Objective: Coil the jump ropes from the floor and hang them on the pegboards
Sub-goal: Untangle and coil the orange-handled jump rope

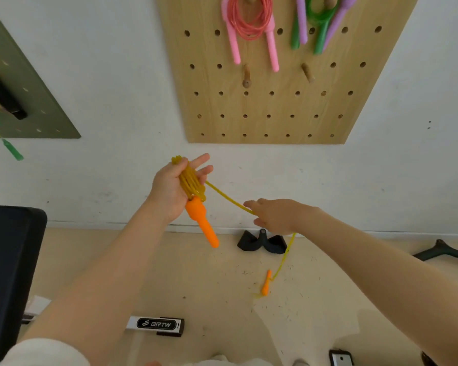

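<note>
My left hand (171, 187) holds a coil of yellow jump rope (192, 182) wound across its palm, fingers mostly straight, thumb against the coil. One orange handle (202, 224) hangs down from that coil. The rope runs right and down to my right hand (274, 216), which pinches the strand. From there it drops to the second orange handle (266, 283), which dangles just above the floor. Above, a wooden pegboard (270, 107) carries a pink rope (250, 22) and green and purple ropes (320, 22). Two bare pegs (246, 76) stick out below them.
A grey-green pegboard (29, 101) at the left holds a green rope. A black strap (261, 241) lies by the wall. A dark chair (8, 273) stands at the left, a black stand leg (442, 253) at the right. A labelled strap (156, 324) and a phone (340, 357) lie near my feet.
</note>
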A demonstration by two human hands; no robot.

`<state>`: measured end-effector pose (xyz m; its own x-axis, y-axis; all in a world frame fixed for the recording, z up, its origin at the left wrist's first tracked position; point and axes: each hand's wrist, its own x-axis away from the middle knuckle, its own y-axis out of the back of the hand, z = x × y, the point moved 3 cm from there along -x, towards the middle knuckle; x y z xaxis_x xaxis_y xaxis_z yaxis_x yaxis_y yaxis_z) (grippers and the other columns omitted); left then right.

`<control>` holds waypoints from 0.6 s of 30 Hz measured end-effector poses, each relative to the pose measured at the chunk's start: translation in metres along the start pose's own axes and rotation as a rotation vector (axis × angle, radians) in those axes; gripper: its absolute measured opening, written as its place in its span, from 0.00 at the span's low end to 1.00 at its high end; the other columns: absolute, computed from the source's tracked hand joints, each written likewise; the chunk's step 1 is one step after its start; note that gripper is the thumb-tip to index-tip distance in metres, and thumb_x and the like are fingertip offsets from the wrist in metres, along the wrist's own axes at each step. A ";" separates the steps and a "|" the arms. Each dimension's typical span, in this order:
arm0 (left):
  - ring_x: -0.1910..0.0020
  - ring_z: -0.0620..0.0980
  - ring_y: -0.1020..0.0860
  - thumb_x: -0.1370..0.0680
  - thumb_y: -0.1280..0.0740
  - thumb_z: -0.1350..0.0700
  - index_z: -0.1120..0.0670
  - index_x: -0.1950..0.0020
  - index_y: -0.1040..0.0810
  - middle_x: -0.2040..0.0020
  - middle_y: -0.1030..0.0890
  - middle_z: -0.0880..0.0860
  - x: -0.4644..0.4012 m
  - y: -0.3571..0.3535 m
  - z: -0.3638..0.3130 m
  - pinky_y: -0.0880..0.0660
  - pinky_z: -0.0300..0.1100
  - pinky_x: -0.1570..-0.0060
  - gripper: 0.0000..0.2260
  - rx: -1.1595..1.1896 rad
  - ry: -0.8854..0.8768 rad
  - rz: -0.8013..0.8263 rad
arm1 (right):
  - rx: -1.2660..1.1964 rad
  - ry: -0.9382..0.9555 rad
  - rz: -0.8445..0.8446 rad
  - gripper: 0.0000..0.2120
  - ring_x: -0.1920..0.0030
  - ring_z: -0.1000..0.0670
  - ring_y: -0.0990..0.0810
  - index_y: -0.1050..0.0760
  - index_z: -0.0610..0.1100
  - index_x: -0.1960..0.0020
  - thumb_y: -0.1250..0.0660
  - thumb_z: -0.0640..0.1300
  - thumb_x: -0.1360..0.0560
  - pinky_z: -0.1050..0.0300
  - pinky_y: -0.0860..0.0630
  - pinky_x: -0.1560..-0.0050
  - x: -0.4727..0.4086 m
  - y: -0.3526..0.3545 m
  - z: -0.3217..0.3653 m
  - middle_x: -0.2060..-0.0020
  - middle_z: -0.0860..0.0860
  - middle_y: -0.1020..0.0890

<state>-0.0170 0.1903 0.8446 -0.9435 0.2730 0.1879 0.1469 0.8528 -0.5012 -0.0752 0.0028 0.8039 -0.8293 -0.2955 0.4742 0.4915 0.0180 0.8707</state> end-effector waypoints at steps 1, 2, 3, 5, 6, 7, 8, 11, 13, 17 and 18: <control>0.58 0.52 0.17 0.17 0.48 0.59 0.56 0.57 0.31 0.46 0.20 0.59 -0.002 -0.006 0.008 0.20 0.40 0.63 0.11 -0.089 0.010 0.005 | 0.108 0.045 0.024 0.19 0.44 0.42 0.26 0.42 0.44 0.29 0.50 0.48 0.18 0.51 0.30 0.48 0.006 0.005 0.012 0.40 0.45 0.28; 0.57 0.54 0.17 0.17 0.47 0.59 0.55 0.56 0.34 0.45 0.20 0.59 -0.002 -0.015 0.016 0.20 0.43 0.58 0.09 -0.203 0.025 0.036 | 0.168 0.087 0.045 0.17 0.46 0.43 0.26 0.37 0.42 0.34 0.50 0.49 0.18 0.53 0.31 0.50 0.012 0.010 0.024 0.44 0.47 0.27; 0.55 0.54 0.18 0.17 0.47 0.58 0.54 0.56 0.35 0.45 0.20 0.58 -0.001 -0.024 0.026 0.21 0.44 0.54 0.08 -0.343 0.044 0.085 | 0.192 0.125 0.052 0.14 0.49 0.44 0.26 0.32 0.41 0.40 0.50 0.49 0.18 0.54 0.32 0.53 0.018 0.016 0.033 0.52 0.49 0.26; 0.56 0.54 0.21 0.18 0.44 0.56 0.53 0.55 0.34 0.51 0.20 0.55 0.004 -0.043 0.044 0.24 0.45 0.51 0.06 -0.641 0.034 0.203 | 0.203 0.180 -0.032 0.12 0.56 0.48 0.28 0.29 0.43 0.51 0.47 0.49 0.19 0.55 0.34 0.58 0.029 0.034 0.043 0.65 0.53 0.32; 0.59 0.52 0.23 0.20 0.42 0.55 0.53 0.56 0.33 0.57 0.22 0.55 0.008 -0.051 0.051 0.26 0.45 0.54 0.05 -0.715 0.029 0.260 | 0.195 0.179 -0.115 0.12 0.58 0.49 0.29 0.27 0.43 0.52 0.44 0.50 0.20 0.56 0.34 0.61 0.034 0.046 0.042 0.67 0.53 0.32; 0.64 0.51 0.25 0.22 0.42 0.55 0.56 0.56 0.31 0.62 0.24 0.56 0.011 -0.057 0.055 0.28 0.44 0.60 0.06 -0.720 0.043 0.297 | 0.173 0.156 -0.207 0.11 0.59 0.50 0.28 0.25 0.45 0.54 0.40 0.52 0.22 0.57 0.34 0.64 0.038 0.057 0.036 0.67 0.53 0.29; 0.71 0.50 0.27 0.22 0.42 0.58 0.59 0.56 0.29 0.67 0.24 0.57 0.014 -0.060 0.057 0.29 0.42 0.67 0.06 -0.667 0.083 0.313 | 0.136 0.128 -0.297 0.11 0.61 0.52 0.28 0.25 0.47 0.58 0.36 0.54 0.25 0.59 0.35 0.67 0.042 0.068 0.027 0.67 0.53 0.27; 0.83 0.47 0.36 0.20 0.44 0.62 0.59 0.60 0.32 0.76 0.27 0.57 0.018 -0.070 0.057 0.37 0.35 0.78 0.08 -0.522 0.193 0.363 | -0.029 0.043 -0.434 0.19 0.68 0.56 0.34 0.36 0.51 0.70 0.30 0.61 0.33 0.60 0.39 0.70 0.055 0.087 -0.007 0.72 0.56 0.31; 0.84 0.45 0.41 0.20 0.45 0.59 0.59 0.61 0.33 0.79 0.29 0.56 0.020 -0.078 0.053 0.41 0.33 0.79 0.10 -0.564 0.226 0.457 | -0.179 0.043 -0.445 0.19 0.71 0.56 0.34 0.34 0.52 0.70 0.27 0.60 0.36 0.59 0.38 0.69 0.060 0.091 -0.026 0.74 0.56 0.31; 0.85 0.41 0.41 0.22 0.41 0.53 0.58 0.60 0.32 0.81 0.30 0.50 0.027 -0.087 0.037 0.37 0.31 0.79 0.10 -0.305 0.268 0.684 | -0.694 0.169 -0.603 0.15 0.69 0.53 0.32 0.24 0.42 0.65 0.28 0.54 0.34 0.59 0.35 0.66 0.063 0.098 -0.050 0.72 0.48 0.27; 0.85 0.40 0.39 0.23 0.38 0.52 0.57 0.60 0.30 0.81 0.29 0.49 0.028 -0.087 0.031 0.35 0.31 0.79 0.10 -0.209 0.260 0.728 | -0.819 0.195 -0.653 0.14 0.70 0.53 0.33 0.24 0.42 0.65 0.30 0.52 0.31 0.62 0.36 0.67 0.061 0.098 -0.052 0.72 0.48 0.28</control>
<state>-0.0652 0.1095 0.8670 -0.4936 0.8662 0.0781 0.7761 0.4792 -0.4100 -0.0643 -0.0634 0.9112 -0.9755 -0.1648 -0.1456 0.0557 -0.8258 0.5613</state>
